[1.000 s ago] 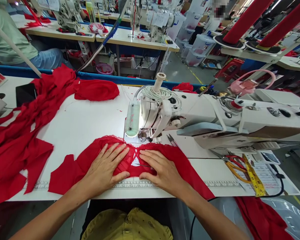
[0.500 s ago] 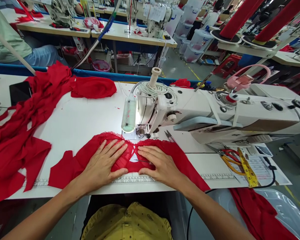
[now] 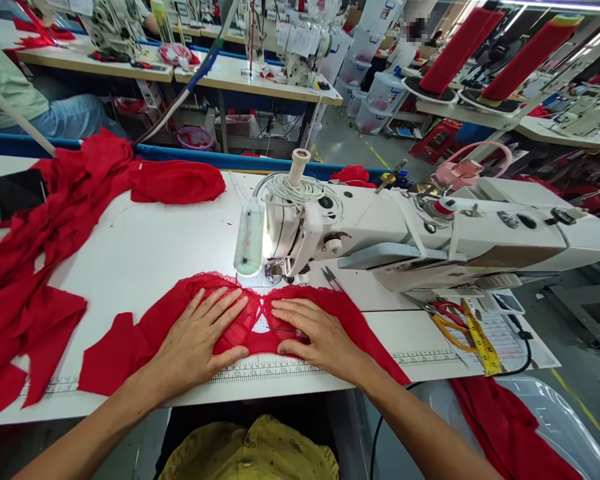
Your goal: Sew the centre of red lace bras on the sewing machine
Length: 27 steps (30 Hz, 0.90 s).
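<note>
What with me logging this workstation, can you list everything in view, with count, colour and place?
Table: one, white, centre
Lace-edged garment: one, red, under both hands
Thin tool: one, dark, at right fingers
Sewing machine: one, white, right of centre
Snips: one, grey, beside machine
Cloth heap: one, red, left
Flat object: one, black, far left
Scissors: at least one, orange/red handles, right
Measuring tape: one, yellow, right
Thread cones: two, red, upper right
Tub: one, clear, lower right
Storage boxes: several, clear, behind
Co-worker: one, green top, upper left
Smaller background items: too unclear to count
Left hand, right hand: one each, bare, centre
</note>
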### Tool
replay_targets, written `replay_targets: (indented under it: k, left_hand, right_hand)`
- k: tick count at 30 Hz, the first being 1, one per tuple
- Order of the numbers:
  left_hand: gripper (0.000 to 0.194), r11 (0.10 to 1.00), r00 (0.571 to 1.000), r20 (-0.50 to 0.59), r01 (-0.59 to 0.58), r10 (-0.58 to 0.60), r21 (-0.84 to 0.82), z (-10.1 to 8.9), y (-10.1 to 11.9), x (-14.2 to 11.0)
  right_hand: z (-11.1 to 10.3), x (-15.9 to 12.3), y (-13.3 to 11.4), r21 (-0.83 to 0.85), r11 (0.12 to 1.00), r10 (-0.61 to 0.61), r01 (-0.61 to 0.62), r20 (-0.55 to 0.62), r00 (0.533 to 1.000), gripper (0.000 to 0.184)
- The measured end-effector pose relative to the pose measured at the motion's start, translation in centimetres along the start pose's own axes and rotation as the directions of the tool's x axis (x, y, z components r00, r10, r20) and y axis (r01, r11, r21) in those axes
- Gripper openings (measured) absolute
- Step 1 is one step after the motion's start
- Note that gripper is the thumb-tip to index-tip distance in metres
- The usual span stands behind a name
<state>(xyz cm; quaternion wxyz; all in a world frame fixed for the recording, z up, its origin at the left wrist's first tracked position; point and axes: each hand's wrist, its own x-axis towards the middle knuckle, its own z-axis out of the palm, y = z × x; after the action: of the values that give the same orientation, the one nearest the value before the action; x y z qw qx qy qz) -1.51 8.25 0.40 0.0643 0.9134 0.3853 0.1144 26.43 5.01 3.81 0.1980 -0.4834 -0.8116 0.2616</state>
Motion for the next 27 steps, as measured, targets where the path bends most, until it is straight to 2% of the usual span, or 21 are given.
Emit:
replay_targets:
  k: [4, 27]
  left_hand:
    - [0.078, 1.0, 1.0, 0.002, -0.011, 0.011, 0.004, 0.0, -0.09, -0.01]
    - [0.077, 0.998, 1.0, -0.008, -0.029, 0.03, 0.048, -0.12, 0.0, -0.04]
  right_hand:
    - [-0.26, 0.21, -0.05, 0.0, 0.999, 0.036, -0.036, 0.036, 0.999, 0.061]
    - [-0.04, 0.21, 0.27, 0.033, 0.997, 0.069, -0.072, 0.065, 0.995, 0.062]
